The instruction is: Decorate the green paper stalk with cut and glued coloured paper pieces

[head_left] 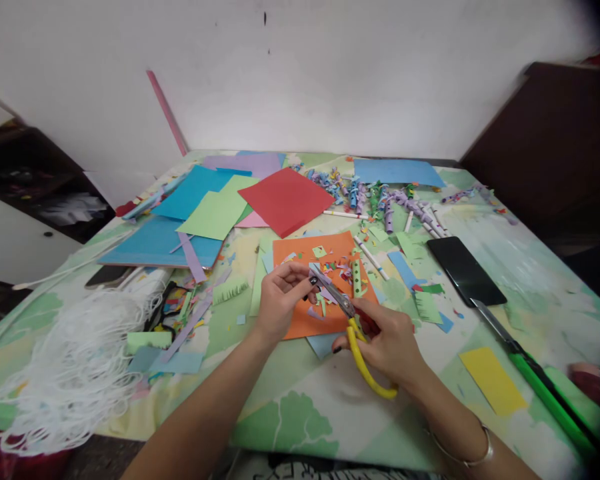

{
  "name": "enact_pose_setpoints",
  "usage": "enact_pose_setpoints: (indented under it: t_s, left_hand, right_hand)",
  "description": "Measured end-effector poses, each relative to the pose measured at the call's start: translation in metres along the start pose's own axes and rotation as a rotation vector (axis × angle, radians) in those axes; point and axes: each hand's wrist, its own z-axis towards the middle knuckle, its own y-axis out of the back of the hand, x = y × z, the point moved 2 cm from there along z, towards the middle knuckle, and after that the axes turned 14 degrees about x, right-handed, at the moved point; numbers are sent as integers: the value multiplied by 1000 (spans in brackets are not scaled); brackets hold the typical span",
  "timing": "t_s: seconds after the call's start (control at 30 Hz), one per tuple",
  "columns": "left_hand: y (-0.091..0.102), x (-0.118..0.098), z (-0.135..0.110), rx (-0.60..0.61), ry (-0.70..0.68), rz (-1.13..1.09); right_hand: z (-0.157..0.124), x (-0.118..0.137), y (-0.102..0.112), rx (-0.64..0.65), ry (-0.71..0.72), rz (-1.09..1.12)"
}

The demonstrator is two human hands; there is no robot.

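Over the orange sheet (305,325), pinches small pale paper (314,267) in closed fingers of left hand (281,298); grips scissors (348,307) in curled fingers of right hand (393,339), slanted far-leftward toward paper.

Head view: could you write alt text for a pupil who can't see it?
A person's right hand holds yellow-handled scissors at a small paper piece pinched in the left hand, above an orange sheet strewn with scraps. Around them on a patterned tablecloth lie coloured paper, a tangle of white cord and a black phone.
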Motion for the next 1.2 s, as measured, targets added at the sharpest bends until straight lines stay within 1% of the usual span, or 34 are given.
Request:
enact_pose_setpoints:
  t_s: [0.1,0.17,0.23,0.3,0.37,0.53,0.83,1.03,1.2]
  left_hand:
    - [0,-1,0,-11,-29,-29]
    - [-2,0,0,11,-22,-58]
    - [-4,3,0,54,17,-69]
    - [-6,7,0,93,72,-53]
    - [-7,9,0,100,106,-28]
    - [-7,10,1,67,104,14]
    - [-5,10,1,5,45,60]
    - [-5,9,1,-80,57,125]
    - [-4,9,1,-89,47,147]
  right_hand:
    - [0,0,1,-30,-1,-2]
    - [0,0,1,-62,6,-6]
    - [0,-1,1,-73,21,-8]
    - [0,-1,1,-56,27,-2]
    - [0,-1,1,-42,21,10]
    - [0,1,2,-62,17,19]
    - [0,0,2,-37,7,23]
    - [-1,-2,0,-22,-1,29]
    - [-1,-2,0,-38,12,4]
